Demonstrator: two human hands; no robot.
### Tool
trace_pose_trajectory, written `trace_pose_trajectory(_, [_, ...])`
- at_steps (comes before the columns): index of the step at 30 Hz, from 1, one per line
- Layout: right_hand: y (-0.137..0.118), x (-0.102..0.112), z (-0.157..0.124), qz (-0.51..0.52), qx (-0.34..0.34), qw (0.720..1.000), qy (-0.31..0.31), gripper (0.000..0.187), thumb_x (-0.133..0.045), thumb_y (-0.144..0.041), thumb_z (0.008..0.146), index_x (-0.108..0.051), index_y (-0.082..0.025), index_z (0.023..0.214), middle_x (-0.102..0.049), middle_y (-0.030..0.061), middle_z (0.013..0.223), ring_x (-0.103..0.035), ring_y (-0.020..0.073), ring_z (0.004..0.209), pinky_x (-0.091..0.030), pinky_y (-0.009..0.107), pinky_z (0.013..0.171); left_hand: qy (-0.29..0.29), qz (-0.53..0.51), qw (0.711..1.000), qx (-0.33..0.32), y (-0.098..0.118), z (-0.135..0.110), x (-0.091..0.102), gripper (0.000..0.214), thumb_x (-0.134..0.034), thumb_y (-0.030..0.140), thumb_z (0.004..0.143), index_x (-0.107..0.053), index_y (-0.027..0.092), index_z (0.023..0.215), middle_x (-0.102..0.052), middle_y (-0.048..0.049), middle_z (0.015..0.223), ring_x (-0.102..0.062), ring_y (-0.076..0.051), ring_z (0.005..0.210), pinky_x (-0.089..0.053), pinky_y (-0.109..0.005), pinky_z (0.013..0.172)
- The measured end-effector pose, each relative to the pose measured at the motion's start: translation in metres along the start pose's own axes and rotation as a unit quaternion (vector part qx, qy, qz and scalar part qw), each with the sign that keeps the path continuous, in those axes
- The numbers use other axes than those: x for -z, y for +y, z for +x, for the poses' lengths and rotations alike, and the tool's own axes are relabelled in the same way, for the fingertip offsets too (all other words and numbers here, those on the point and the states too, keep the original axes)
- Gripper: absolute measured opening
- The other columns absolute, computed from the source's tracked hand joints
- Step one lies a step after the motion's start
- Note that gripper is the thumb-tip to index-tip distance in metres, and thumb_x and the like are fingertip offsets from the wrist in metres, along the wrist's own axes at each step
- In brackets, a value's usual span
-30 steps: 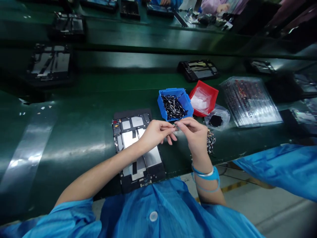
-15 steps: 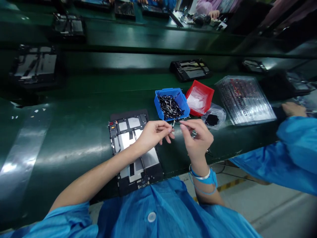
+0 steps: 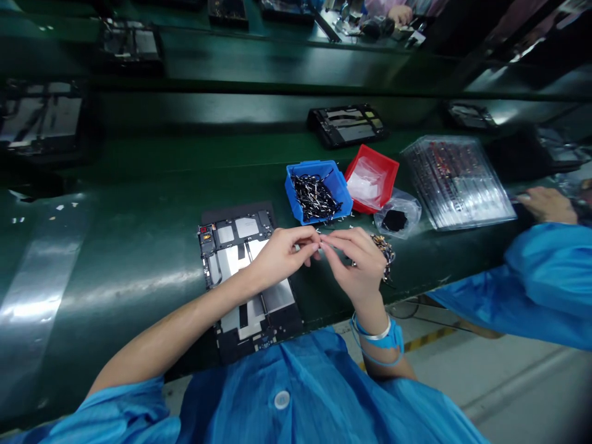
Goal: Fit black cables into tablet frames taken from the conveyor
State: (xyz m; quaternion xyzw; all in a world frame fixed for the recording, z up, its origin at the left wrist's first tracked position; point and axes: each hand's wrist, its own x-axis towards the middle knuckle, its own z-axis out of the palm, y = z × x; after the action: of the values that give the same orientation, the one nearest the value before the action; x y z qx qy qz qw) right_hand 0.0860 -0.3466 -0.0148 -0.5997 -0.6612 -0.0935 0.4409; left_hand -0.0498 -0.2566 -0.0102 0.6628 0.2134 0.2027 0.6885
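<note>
Blue bin (image 3: 342, 191) just beyond right hand (image 3: 356, 265)

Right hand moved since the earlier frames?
Yes: measured against the blue bin, the right hand has shifted slightly toward the person, away from the bin.

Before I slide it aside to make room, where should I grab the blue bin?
Take the blue bin by the rim of its left wall, coming from the left and above: that side stands free, while the red tray crowds its right. Keep it level, since the black parts lie loose in the open top.
</note>
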Motion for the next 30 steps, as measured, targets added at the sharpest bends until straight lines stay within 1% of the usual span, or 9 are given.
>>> trace_pose_trajectory(3, [-0.001,-0.002,-0.001,-0.010,0.025,1.000,0.008,0.015,-0.061,-0.012,0.082,-0.069,-0.024,0.087,-0.072,0.0026,0.077,-0.064,0.0159,0.069,-0.051,0.032,0.061,-0.001,0.001,1.000,-0.003,0.001,0.000,0.001,0.014,-0.054,0.023,0.084,-0.058,0.016,0.073,-0.060,0.0005,0.064,-0.058,-0.010,0.057,-0.045,-0.020,0.058])
trace_pose_trajectory(6, [0.013,0.000,0.006,-0.042,0.036,0.998,0.029,0.014,-0.060,-0.013,0.083,-0.068,-0.025,0.084,-0.072,0.0016,0.077,-0.064,0.0155,0.068,-0.051,0.031,0.061,-0.007,-0.029,1.000,0.010,0.002,0.001,0.003,0.019,-0.058,0.032,0.083,-0.057,0.016,0.074,-0.064,-0.0021,0.069,-0.058,-0.010,0.058,-0.046,-0.022,0.058])
trace_pose_trajectory(8, [0.034,0.004,0.016,-0.100,0.001,0.992,0.074,0.013,-0.059,-0.016,0.084,-0.068,-0.026,0.081,-0.071,0.0008,0.074,-0.062,0.0153,0.065,-0.050,0.031,0.060,-0.001,-0.045,0.999,0.023,0.002,0.001,0.005,0.021,-0.059,0.036,0.082,-0.056,0.016,0.075,-0.067,-0.0044,0.072,-0.059,-0.011,0.058,-0.045,-0.021,0.055])
trace_pose_trajectory(10, [0.059,0.010,0.028,-0.174,-0.071,0.973,0.135,0.014,-0.057,-0.020,0.085,-0.069,-0.025,0.080,-0.068,0.0004,0.068,-0.059,0.0154,0.061,-0.048,0.032,0.061,0.011,-0.056,0.998,0.027,0.003,0.002,0.006,0.022,-0.059,0.036,0.082,-0.054,0.016,0.075,-0.068,-0.0057,0.072,-0.060,-0.011,0.057,-0.043,-0.020,0.051])
trace_pose_trajectory(13, [0.078,0.017,0.039,-0.220,-0.087,0.966,0.103,0.018,-0.059,-0.025,0.083,-0.071,-0.024,0.096,-0.070,0.0040,0.081,-0.061,0.0199,0.074,-0.048,0.035,0.065,0.026,-0.069,0.997,0.023,0.005,0.001,0.007,0.020,-0.059,0.033,0.082,-0.053,0.016,0.075,-0.068,-0.0060,0.068,-0.059,-0.011,0.054,-0.040,-0.019,0.048])
trace_pose_trajectory(16, [0.058,0.017,0.036,-0.146,0.013,0.989,0.033,0.025,-0.064,-0.022,0.082,-0.068,-0.026,0.106,-0.070,0.0029,0.086,-0.061,0.0179,0.077,-0.049,0.032,0.068,0.021,-0.070,0.997,0.027,0.008,0.000,0.006,0.017,-0.057,0.029,0.083,-0.053,0.015,0.074,-0.067,-0.0056,0.068,-0.057,-0.009,0.052,-0.039,-0.019,0.048])
trace_pose_trajectory(20, [0.011,0.011,0.022,-0.095,0.115,0.988,-0.028,0.021,-0.064,-0.015,0.082,-0.068,-0.028,0.097,-0.069,0.0016,0.081,-0.060,0.0161,0.072,-0.048,0.030,0.064,0.014,-0.080,0.996,0.023,0.011,-0.007,0.003,0.015,-0.056,0.027,0.082,-0.053,0.015,0.074,-0.065,-0.0037,0.066,-0.055,-0.009,0.051,-0.042,-0.020,0.052])
trace_pose_trajectory(24, [-0.016,0.001,0.018,-0.054,0.115,0.991,-0.032,0.016,-0.063,-0.011,0.081,-0.065,-0.026,0.086,-0.069,0.0016,0.078,-0.060,0.0156,0.070,-0.048,0.030,0.062,0.022,-0.095,0.995,0.013,0.016,-0.032,0.010,0.017,-0.056,0.030,0.085,-0.057,0.014,0.079,-0.065,-0.0032,0.068,-0.056,-0.009,0.052,-0.044,-0.020,0.055])
trace_pose_trajectory(30, [-0.039,-0.024,0.021,0.020,0.116,0.990,-0.078,0.013,-0.063,-0.012,0.081,-0.061,-0.024,0.083,-0.068,0.0010,0.078,-0.063,0.0157,0.072,-0.051,0.032,0.065,0.088,-0.104,0.989,0.062,0.014,-0.101,0.040,0.020,-0.053,0.030,0.088,-0.060,0.013,0.081,-0.067,-0.0046,0.067,-0.058,-0.010,0.053,-0.037,-0.018,0.046])
